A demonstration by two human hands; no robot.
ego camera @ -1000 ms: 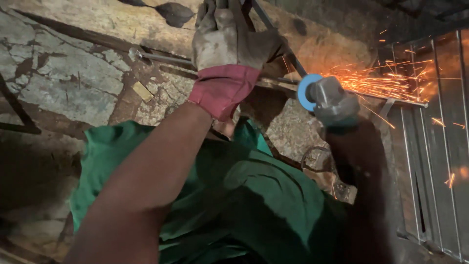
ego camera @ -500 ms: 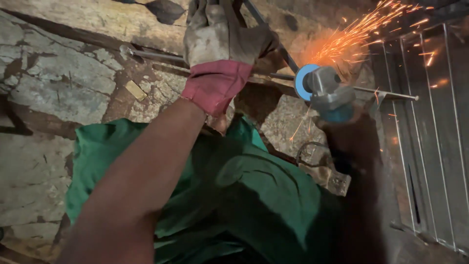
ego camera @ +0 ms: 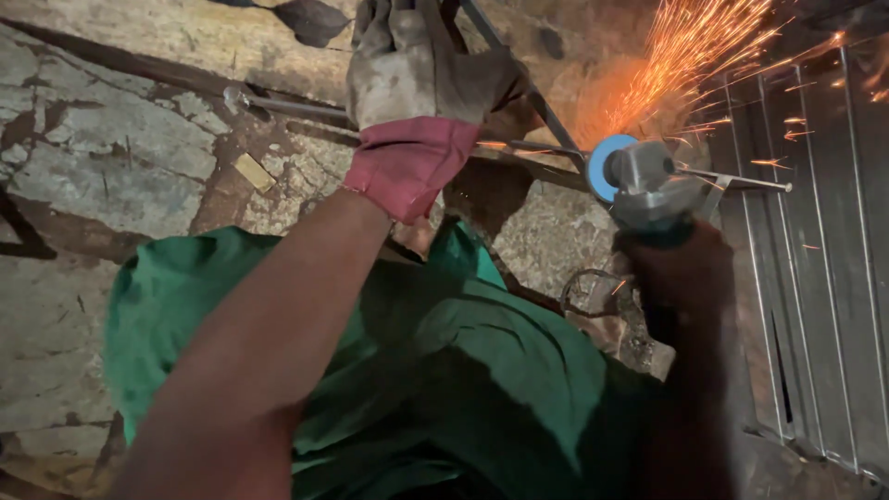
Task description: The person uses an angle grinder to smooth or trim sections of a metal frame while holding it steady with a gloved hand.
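Note:
My left hand (ego camera: pixel 417 83), in a dirty grey work glove with a red cuff, presses down on a thin metal rod (ego camera: pixel 287 109) that lies across the stone floor. My right hand (ego camera: pixel 681 273) is closed around the body of an angle grinder (ego camera: pixel 644 181) with a blue cutting disc (ego camera: pixel 602 167). The disc meets the rod to the right of my gloved hand. Orange sparks (ego camera: pixel 685 56) spray up and to the right from the cut. The rod's far end (ego camera: pixel 755 182) sticks out past the grinder.
I crouch in green trousers (ego camera: pixel 444 370) over a cracked stone floor (ego camera: pixel 102 167). A frame of parallel metal bars (ego camera: pixel 815 278) lies at the right. A small yellowish block (ego camera: pixel 253 172) and a wire loop (ego camera: pixel 588 292) rest on the floor.
The spark spray has swung from rightward to upward and to the right. The grinder has stayed at the rod while the view shifted slightly. My gloved hand still holds the rod down.

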